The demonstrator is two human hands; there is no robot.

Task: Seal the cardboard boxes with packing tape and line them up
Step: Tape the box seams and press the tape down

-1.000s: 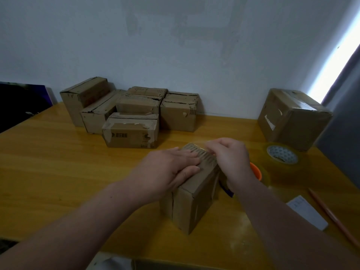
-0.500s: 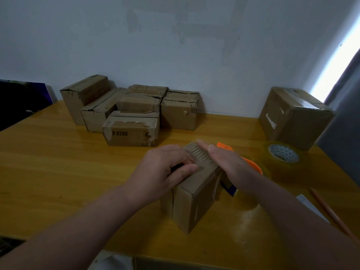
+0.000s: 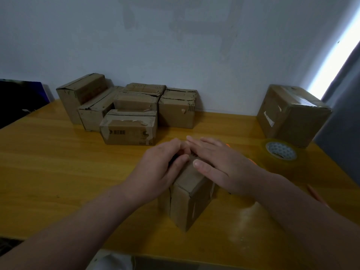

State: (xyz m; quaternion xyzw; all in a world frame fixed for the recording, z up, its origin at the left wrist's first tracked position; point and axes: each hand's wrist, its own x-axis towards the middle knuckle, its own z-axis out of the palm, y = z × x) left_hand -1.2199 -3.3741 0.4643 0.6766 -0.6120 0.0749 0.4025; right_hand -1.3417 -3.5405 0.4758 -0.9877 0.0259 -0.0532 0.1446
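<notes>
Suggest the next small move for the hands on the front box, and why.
Probably sweep the right hand flat along the top of the small cardboard box, pressing it closed, while the left hand steadies it: right fingers lie straight on the top, left fingers curl over its edge. Tape there is unclear.

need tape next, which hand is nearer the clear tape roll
Right. The right hand lies on the small box, on the side facing the tape roll; the left hand grips the box's other side, farther from the roll.
</notes>
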